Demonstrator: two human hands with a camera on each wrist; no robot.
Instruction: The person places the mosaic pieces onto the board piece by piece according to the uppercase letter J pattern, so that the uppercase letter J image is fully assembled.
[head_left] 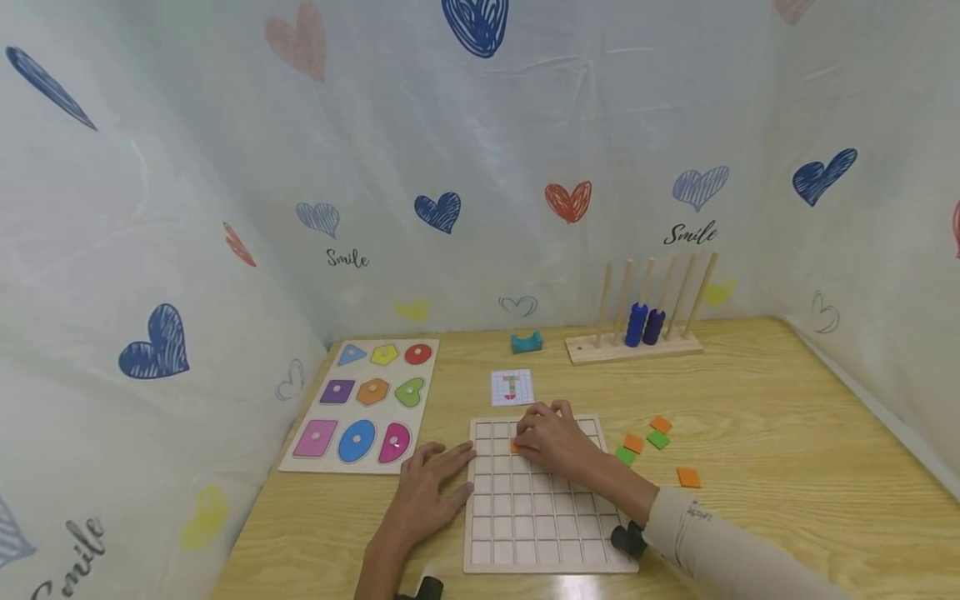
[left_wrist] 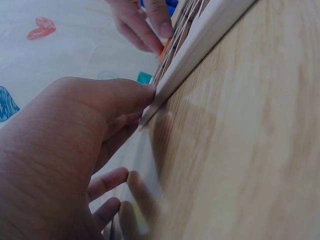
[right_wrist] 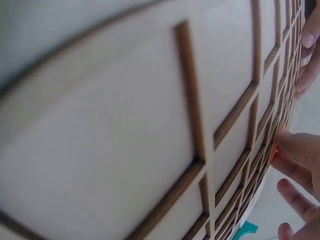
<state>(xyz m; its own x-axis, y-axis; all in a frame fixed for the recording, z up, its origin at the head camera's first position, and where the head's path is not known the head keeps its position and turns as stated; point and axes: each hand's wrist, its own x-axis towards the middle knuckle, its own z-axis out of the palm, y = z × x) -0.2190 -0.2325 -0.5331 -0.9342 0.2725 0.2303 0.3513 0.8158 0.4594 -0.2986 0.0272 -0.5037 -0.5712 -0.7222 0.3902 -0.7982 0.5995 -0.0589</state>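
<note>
A wooden grid board of square cells lies in front of me in the head view. My right hand reaches over its upper part and pinches an orange square tile between thumb and fingertips. In the right wrist view that orange tile sits right at a cell near the far side. My left hand lies along the board's left edge with fingers extended. The left wrist view has the thumb of the left hand against the board's side. Behind the board is a card with a coloured J pattern.
Loose orange tiles and green tiles lie right of the board. A shape puzzle board stands off to the left. At the back are a teal arched piece and a peg rack with blue and purple beads.
</note>
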